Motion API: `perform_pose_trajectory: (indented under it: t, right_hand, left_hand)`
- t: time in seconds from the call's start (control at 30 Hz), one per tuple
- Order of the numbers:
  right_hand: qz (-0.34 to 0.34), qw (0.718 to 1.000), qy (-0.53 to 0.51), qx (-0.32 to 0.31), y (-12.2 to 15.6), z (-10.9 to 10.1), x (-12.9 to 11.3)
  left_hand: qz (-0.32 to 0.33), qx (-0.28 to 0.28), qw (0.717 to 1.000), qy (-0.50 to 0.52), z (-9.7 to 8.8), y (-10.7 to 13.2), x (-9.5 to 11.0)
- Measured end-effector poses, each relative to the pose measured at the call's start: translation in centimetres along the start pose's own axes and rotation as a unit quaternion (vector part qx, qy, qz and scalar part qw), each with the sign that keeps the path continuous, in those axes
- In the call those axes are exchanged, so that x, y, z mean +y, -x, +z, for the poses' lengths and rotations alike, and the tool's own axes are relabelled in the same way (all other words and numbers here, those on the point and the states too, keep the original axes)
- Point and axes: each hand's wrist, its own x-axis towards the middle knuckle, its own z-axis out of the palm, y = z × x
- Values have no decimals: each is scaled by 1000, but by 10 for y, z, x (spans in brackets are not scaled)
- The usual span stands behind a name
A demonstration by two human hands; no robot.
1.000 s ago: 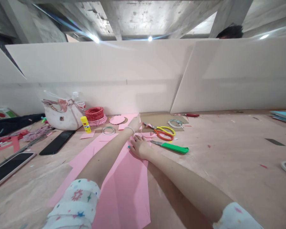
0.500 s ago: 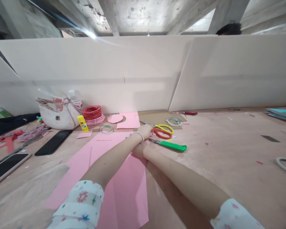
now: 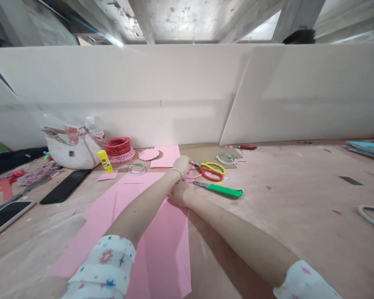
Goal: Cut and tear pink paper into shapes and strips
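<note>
Together at pink paper (image 3: 166, 249), both hands (image 3: 182, 164) (image 3: 181, 194), grip of fingers (image 3: 173, 193) unclear; glue-stick label (image 3: 105, 162) unreadable

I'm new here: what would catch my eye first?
Probably the large pink paper at the bottom centre, with the left hand and right hand close together near its far end. Then the green cutter and orange-and-yellow scissors, just right of the hands.

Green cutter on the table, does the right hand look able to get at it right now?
Likely yes: the green cutter lies close beside the right hand, nothing covers its handle, and the left hand is farther forward, not between them.
</note>
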Motion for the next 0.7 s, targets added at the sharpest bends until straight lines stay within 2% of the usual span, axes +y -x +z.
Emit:
perform_pose_trajectory:
  t: [0.1, 0.2, 0.3, 0.37, 0.5, 0.63, 0.67, 0.7]
  right_hand:
    - [20, 999, 10, 22, 2, 1, 0]
    - [11, 1000, 2, 25, 3, 1, 1]
    - [13, 1000, -9, 20, 2, 2, 2]
    - [14, 1000, -14, 21, 1, 3, 2]
    - [12, 999, -22, 27, 1, 2, 2]
    - [12, 999, -22, 41, 2, 2, 1]
    - [10, 999, -21, 44, 2, 2, 1]
    - [8, 999, -20, 46, 3, 2, 1]
  left_hand:
    - [-31, 26, 999, -9, -12, -6, -30]
    - [-56, 64, 996, -37, -26, -8, -63]
    - [-41, 86, 993, -71, -36, -1, -86]
    - [-10, 86, 992, -87, -39, 11, -92]
    - [63, 72, 990, -102, -41, 57, -92]
    - [123, 52, 985, -105, -50, 131, -100]
    - [156, 32, 982, -104, -53, 152, -105]
    - [216, 9, 970, -109, -57, 173, -112]
